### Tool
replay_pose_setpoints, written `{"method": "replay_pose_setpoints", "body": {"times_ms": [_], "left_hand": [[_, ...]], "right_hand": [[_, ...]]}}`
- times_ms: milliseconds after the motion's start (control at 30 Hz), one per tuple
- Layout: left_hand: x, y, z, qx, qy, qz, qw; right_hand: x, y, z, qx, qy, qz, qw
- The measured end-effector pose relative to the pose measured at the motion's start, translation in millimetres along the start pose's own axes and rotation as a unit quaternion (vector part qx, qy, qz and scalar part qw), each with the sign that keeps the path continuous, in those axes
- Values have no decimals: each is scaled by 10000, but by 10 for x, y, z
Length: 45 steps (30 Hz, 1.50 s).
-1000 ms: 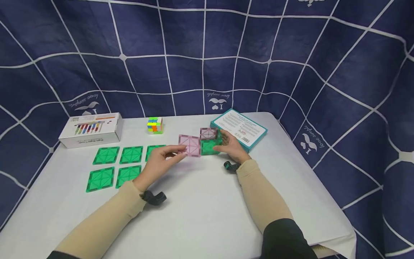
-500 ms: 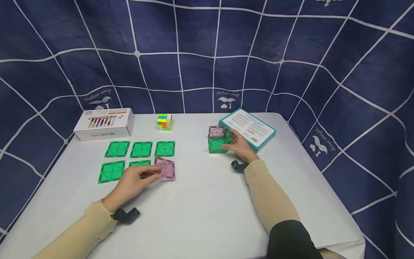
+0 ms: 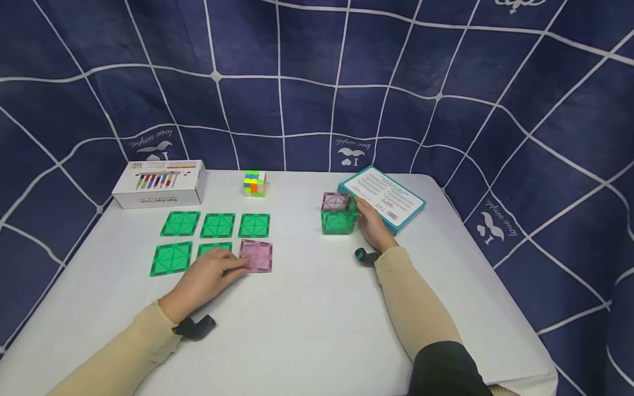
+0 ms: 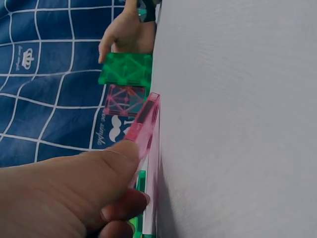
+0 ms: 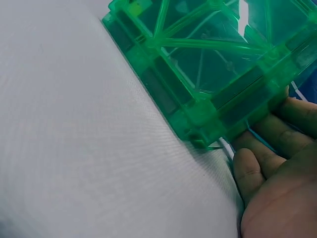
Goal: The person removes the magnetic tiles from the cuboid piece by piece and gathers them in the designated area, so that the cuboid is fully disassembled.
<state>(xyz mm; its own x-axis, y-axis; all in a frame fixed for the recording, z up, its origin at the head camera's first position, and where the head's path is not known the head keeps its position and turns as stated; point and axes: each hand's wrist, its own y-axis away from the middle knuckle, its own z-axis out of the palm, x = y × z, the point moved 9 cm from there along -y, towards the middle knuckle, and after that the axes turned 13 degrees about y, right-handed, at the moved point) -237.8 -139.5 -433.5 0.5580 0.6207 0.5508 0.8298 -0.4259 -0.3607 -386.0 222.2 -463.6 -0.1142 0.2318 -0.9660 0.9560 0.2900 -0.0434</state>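
My left hand (image 3: 207, 279) pinches a pink translucent magnetic tile (image 3: 258, 256) close over the white table. In the left wrist view, the thumb presses on the tilted pink tile (image 4: 144, 128) and the fingertips curl under it. Several green magnetic tiles (image 3: 217, 225) lie flat in two rows beside it, one partly covered by the left hand. Over on the right stands a box shape of green tiles (image 3: 338, 222) with a pink tile (image 3: 334, 202) at its back. My right hand (image 3: 375, 225) rests beside this shape, its fingers (image 5: 270, 136) loose along the right side.
A teal and white box (image 3: 383, 195) lies behind the right hand. At the back left is a white carton (image 3: 159, 184), with a colourful puzzle cube (image 3: 255, 183) to its right. Dark blue checked cloth (image 3: 307, 104) hangs behind the white table (image 3: 317, 324).
The left hand has carried the pink tile leftward from beside the green shape and lowered it at the end of the front row. The right thumb has come off the green shape's front.
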Motion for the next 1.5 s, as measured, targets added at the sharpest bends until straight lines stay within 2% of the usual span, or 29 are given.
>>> {"method": "replay_pose_setpoints", "body": {"times_ms": [267,500,567,667,800,933,1100,1200,1333,1500], "left_hand": [[61,-19,45,-100,-566,373,9976],[68,-23,67,-142,-774,486,9957],[101,-44,63,-111,-732,517,9959],[180,-126,33,-6,-411,517,9978],[315,-390,68,-82,584,273,9979],[463,-807,246,-100,1483,49,9889],[584,-1342,552,154,1981,-111,9800],[594,-1574,740,174,2209,-272,9748],[575,-1731,895,265,2391,-316,9701],[563,-1782,964,491,2533,-356,9655]], "right_hand": [[37,15,-26,102,-36,165,9998],[40,1,-39,291,35,302,9991],[49,5,-54,377,201,398,9983],[47,22,-75,546,867,505,9935],[24,40,-90,736,1620,449,9830],[37,45,-88,778,1553,338,9842],[86,37,-71,718,1284,318,9886],[88,30,-58,729,1197,256,9898],[47,12,-42,711,1072,28,9917],[-9,1,-55,670,1121,-229,9912]]}}
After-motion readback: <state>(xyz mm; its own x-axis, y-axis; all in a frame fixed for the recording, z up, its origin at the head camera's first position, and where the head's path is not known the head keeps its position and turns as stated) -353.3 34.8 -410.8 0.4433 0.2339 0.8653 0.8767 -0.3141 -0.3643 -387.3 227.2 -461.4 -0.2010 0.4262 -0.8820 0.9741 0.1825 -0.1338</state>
